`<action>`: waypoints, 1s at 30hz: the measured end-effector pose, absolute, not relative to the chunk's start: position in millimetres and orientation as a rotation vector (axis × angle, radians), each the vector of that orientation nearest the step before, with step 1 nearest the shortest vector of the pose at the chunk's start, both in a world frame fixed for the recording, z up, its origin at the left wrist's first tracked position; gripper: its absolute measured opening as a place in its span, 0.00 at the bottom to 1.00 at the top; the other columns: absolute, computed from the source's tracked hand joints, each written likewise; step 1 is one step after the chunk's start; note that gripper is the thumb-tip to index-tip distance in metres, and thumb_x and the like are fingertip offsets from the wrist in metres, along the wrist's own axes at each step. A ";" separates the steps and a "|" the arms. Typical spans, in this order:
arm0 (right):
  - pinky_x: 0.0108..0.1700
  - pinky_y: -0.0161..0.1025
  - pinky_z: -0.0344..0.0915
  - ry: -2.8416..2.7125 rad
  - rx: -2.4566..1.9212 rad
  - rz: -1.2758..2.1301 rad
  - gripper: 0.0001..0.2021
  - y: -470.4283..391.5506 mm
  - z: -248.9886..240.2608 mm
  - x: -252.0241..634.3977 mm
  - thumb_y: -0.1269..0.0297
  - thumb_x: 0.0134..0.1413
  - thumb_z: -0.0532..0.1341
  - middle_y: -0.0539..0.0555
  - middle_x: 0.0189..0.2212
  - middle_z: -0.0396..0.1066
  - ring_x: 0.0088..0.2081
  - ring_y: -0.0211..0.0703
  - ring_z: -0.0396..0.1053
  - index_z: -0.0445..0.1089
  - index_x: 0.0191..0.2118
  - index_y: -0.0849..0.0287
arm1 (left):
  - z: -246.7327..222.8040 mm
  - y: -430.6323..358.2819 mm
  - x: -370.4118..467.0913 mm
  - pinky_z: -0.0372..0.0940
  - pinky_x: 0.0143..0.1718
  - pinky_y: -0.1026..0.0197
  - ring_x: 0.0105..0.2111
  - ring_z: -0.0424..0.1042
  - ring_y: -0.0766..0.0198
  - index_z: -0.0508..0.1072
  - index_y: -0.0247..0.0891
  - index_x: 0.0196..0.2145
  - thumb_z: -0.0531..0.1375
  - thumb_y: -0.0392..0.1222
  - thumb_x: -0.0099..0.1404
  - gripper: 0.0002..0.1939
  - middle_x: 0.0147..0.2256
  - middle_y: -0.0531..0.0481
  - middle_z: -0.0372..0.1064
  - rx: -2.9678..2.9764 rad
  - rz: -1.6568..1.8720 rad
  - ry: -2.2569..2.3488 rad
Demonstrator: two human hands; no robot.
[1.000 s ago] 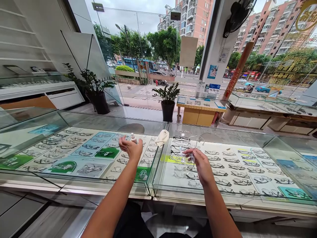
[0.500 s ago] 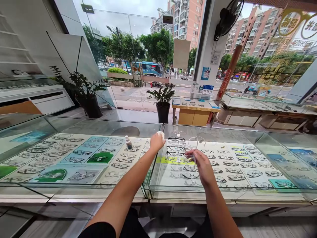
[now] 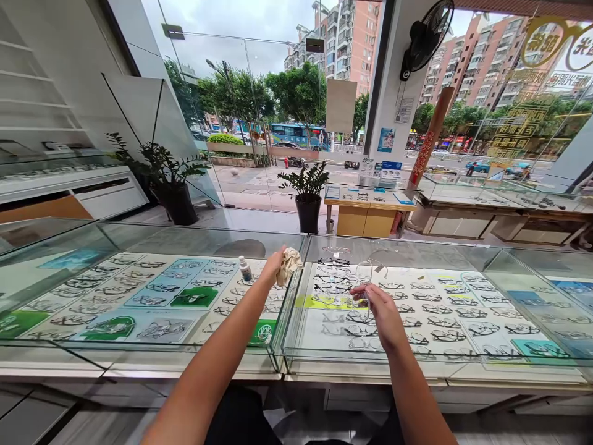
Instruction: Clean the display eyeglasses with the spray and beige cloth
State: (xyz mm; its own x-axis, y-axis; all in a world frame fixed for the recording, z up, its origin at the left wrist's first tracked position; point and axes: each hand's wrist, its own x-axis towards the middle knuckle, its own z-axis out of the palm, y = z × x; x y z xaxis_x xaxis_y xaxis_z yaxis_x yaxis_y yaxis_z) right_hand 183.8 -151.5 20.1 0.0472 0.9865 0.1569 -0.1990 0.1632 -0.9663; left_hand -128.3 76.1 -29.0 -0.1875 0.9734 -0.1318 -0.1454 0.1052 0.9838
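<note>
A crumpled cream cloth (image 3: 290,267) is gripped in my left hand (image 3: 273,268), above the glass counter near the joint between two cases. My right hand (image 3: 382,310) pinches a pair of thin, clear-framed eyeglasses (image 3: 370,263) over the right-hand case. A small tag (image 3: 381,269) hangs at the glasses' far side; their outline is faint against the display. To the left of the cloth stands a small white spray bottle (image 3: 245,270) with a dark label. Under the glass beside my right hand lies a column of frames, black eyeglasses (image 3: 333,262) among them.
The glass display case (image 3: 152,230) runs across in front of me, with rows of eyeglasses inside. Beyond it stand a potted plant (image 3: 308,210), another potted plant (image 3: 178,201) and a wooden display table (image 3: 365,219). A black fan (image 3: 424,40) is mounted on the pillar.
My left hand has moved left with the cloth, away from the eyeglasses, and more of the cloth shows. My right hand stays nearly in place, still holding the eyeglasses. The view has shifted slightly.
</note>
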 end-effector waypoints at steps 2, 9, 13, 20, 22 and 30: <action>0.49 0.46 0.63 -1.124 -0.966 1.168 0.18 -149.9 20.8 178.3 0.46 0.66 0.63 0.58 0.45 0.80 0.46 0.52 0.71 0.82 0.40 0.55 | -22.4 62.0 -130.3 0.74 0.37 0.57 0.36 0.78 0.57 0.78 0.31 0.45 0.70 0.50 0.66 0.18 0.39 0.42 0.78 0.881 1.268 1.248; 0.49 0.46 0.63 -1.169 -0.972 1.210 0.18 -147.5 25.1 164.8 0.46 0.65 0.63 0.58 0.45 0.80 0.45 0.52 0.72 0.82 0.40 0.54 | 6.5 10.3 -113.4 0.67 0.30 0.62 0.28 0.75 0.60 0.78 0.32 0.37 0.70 0.44 0.57 0.13 0.30 0.45 0.78 0.839 1.209 1.020; 0.48 0.46 0.63 -1.201 -0.965 1.213 0.18 -148.3 25.6 161.3 0.47 0.66 0.63 0.58 0.45 0.80 0.45 0.52 0.72 0.82 0.39 0.55 | 20.8 -17.3 -93.2 0.67 0.35 0.63 0.34 0.76 0.59 0.78 0.34 0.42 0.71 0.44 0.55 0.18 0.36 0.47 0.79 0.898 1.176 0.883; 0.48 0.45 0.64 -1.269 -0.946 1.213 0.18 -145.2 27.6 152.7 0.48 0.67 0.62 0.56 0.43 0.80 0.44 0.50 0.72 0.83 0.41 0.55 | 37.5 -67.6 -58.6 0.63 0.36 0.63 0.32 0.71 0.63 0.75 0.38 0.48 0.71 0.56 0.61 0.24 0.36 0.51 0.77 1.174 0.983 0.765; 0.48 0.44 0.64 -1.282 -0.955 1.214 0.18 -143.2 25.5 150.8 0.47 0.67 0.62 0.56 0.42 0.81 0.43 0.49 0.71 0.83 0.41 0.55 | 42.2 -78.6 -53.6 0.62 0.36 0.64 0.31 0.69 0.64 0.75 0.40 0.50 0.70 0.56 0.63 0.24 0.34 0.52 0.75 1.213 0.950 0.764; 0.45 0.43 0.64 -1.253 -0.958 1.227 0.18 -141.3 21.5 149.9 0.47 0.65 0.62 0.56 0.40 0.81 0.41 0.49 0.72 0.83 0.38 0.56 | 49.6 -88.8 -53.4 0.55 0.29 0.64 0.27 0.60 0.68 0.80 0.39 0.54 0.65 0.38 0.56 0.26 0.43 0.47 0.78 1.142 0.954 0.663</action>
State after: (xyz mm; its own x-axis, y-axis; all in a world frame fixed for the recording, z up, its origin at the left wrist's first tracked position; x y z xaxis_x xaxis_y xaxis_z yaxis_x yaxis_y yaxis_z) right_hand 149.9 -141.3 21.5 -0.0897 0.9840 0.1541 -0.1332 0.1415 -0.9809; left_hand -53.4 -88.8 49.6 0.4616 0.8866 0.0285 -0.2831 0.1168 0.9520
